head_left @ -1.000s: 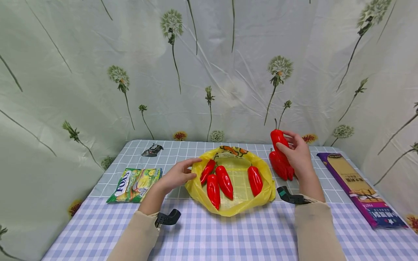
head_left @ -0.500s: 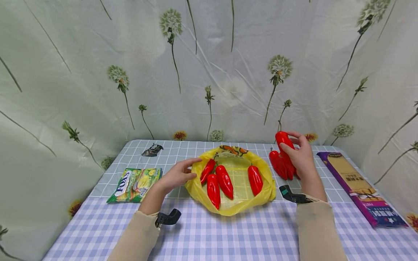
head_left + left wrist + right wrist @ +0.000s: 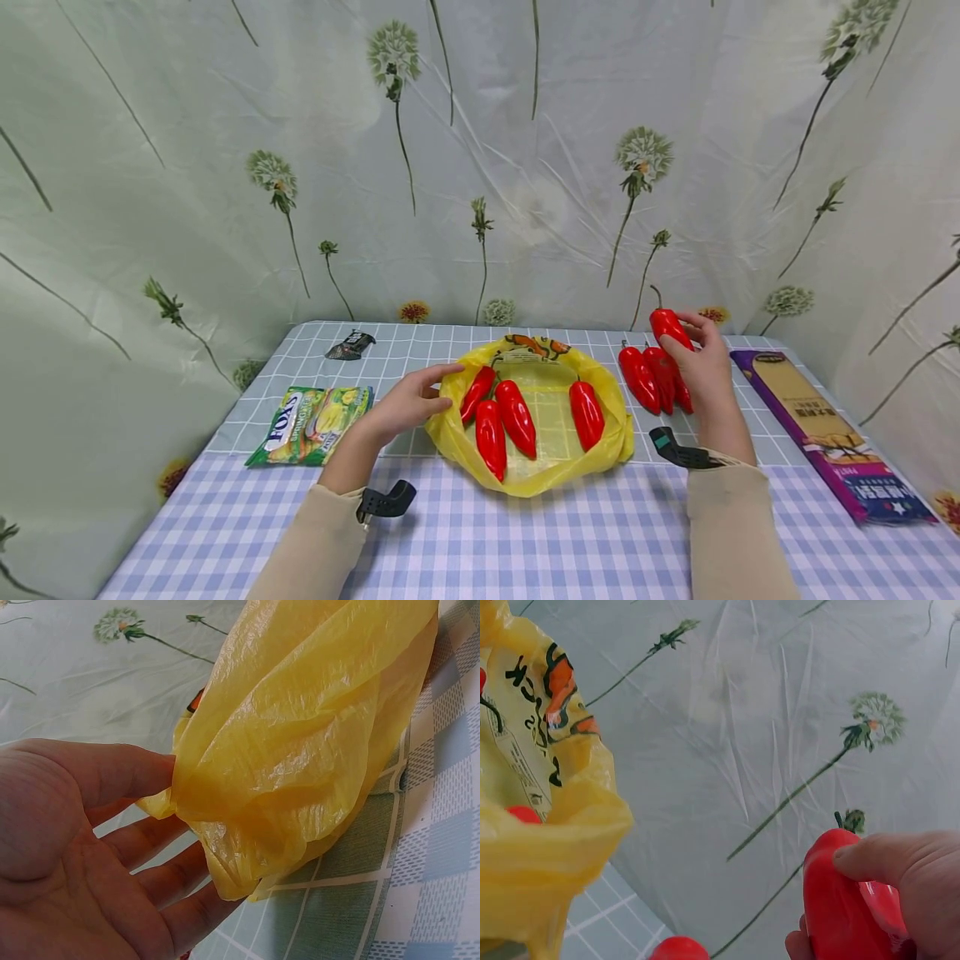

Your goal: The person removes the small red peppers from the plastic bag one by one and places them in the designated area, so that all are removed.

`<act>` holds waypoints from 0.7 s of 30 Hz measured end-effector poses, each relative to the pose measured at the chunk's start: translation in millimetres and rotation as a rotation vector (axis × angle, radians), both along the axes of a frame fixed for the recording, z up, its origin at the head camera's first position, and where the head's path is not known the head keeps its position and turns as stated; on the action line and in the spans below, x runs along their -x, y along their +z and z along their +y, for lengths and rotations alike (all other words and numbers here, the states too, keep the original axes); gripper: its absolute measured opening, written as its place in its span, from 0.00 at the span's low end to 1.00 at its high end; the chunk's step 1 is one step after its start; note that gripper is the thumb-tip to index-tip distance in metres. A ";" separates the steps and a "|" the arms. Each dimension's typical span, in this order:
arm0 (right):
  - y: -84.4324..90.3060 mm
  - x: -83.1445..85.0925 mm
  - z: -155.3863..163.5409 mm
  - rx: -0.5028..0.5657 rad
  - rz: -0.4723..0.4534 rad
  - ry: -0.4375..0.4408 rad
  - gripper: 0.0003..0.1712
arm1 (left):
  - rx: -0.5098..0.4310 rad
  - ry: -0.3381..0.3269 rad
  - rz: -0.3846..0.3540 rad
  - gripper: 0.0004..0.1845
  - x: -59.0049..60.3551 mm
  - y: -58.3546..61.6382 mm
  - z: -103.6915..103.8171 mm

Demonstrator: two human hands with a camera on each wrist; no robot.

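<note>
My left hand (image 3: pixel 405 406) pinches the left rim of a yellow plastic bag (image 3: pixel 292 750), thumb on one side and fingers on the other. The bag stands wide open, rim rolled outward, with several glossy red chili peppers (image 3: pixel 514 419) lying inside. Off to the bag's right, my right hand (image 3: pixel 707 360) grips another red chili pepper (image 3: pixel 836 907) between thumb and fingers, its stem pointing up and away. Below that hand, more red peppers (image 3: pixel 640 379) lie side by side on the table, partly covered by the hand in the head view.
Left of the bag lies a green FOX'S packet (image 3: pixel 311 425); behind it is a small black wrapper (image 3: pixel 350 345). A purple and tan pasta packet (image 3: pixel 832 433) lies along the right edge. A dandelion-print curtain (image 3: pixel 525 167) hangs behind the checked table (image 3: pixel 480 550).
The right hand has shifted right and slightly down with its pepper, uncovering more of the peppers on the table. The left hand and the bag have stayed put.
</note>
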State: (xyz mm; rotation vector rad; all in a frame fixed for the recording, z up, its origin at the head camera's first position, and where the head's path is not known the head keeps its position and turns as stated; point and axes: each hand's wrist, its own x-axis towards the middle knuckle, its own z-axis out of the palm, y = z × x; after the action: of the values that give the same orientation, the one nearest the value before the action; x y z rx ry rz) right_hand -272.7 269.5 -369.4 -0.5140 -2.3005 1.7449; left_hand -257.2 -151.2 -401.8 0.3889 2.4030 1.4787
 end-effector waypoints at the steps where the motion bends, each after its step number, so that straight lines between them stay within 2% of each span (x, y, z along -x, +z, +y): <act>1: -0.9 0.0 1.5 0.008 -0.001 -0.006 0.36 | 0.001 0.000 -0.001 0.28 -0.1 0.3 0.2; 13: -15.8 2.6 22.4 0.152 -0.048 -0.125 0.33 | 0.003 -0.002 0.008 0.28 -1.2 2.4 1.7; 21: -30.8 7.5 32.3 0.366 -0.016 -0.268 0.31 | 0.005 0.002 0.006 0.28 -1.5 2.3 1.4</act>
State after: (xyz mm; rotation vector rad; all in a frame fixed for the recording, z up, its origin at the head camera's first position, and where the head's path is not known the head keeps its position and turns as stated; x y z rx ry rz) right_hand -280.1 301.8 -400.2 -0.8573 -1.8191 2.0279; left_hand -255.6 -149.8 -399.5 0.3906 2.4121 1.4740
